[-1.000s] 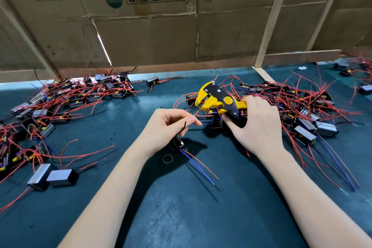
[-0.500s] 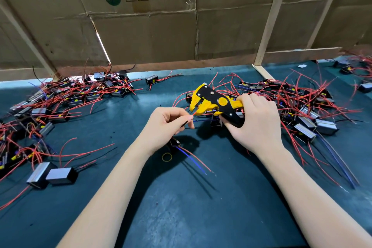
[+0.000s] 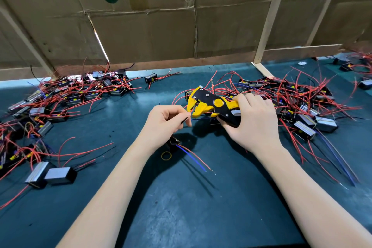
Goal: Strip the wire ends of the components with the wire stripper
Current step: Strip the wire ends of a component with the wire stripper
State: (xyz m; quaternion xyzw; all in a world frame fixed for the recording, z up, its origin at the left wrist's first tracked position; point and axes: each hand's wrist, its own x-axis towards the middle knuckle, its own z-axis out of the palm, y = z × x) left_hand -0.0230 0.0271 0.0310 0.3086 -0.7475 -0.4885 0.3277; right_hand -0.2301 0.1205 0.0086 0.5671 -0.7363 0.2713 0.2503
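Between wire piles, left hand [image 3: 165, 123] pinches a black wire [image 3: 184, 120]; right hand [image 3: 253, 123] grips the stripper [image 3: 209, 104].

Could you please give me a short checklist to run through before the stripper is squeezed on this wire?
1. Wire stripper held firmly by the right hand: ok.
2. Wire pinched by the left hand: ok.
3. Stripper mouth open toward the wire: ok.
4. Wire end seated inside the mouth: cannot tell; the fingertips sit right at it.
5. Left fingertips clear of the mouth: not ok, they are very close.
6. Component hangs free below the left hand: ok.
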